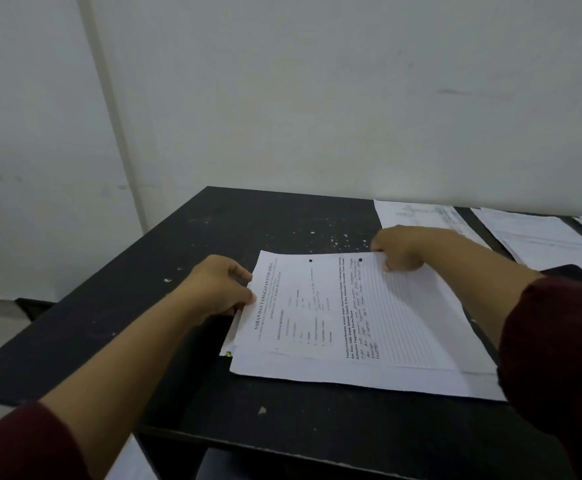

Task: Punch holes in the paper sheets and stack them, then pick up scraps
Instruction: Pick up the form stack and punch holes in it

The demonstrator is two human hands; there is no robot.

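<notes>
My right grip (400,249) covers the far corner of the top sheet (362,313), whose small print is too blurred to read, while the far papers (539,237) run off the right edge.

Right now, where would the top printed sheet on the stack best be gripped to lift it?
Probably by its two short edges, as the hands are placed: left hand at the title edge, right hand at the far corner by the punched hole. The top printed sheet lies flat on the stack, so only its edges can be pinched.
</notes>
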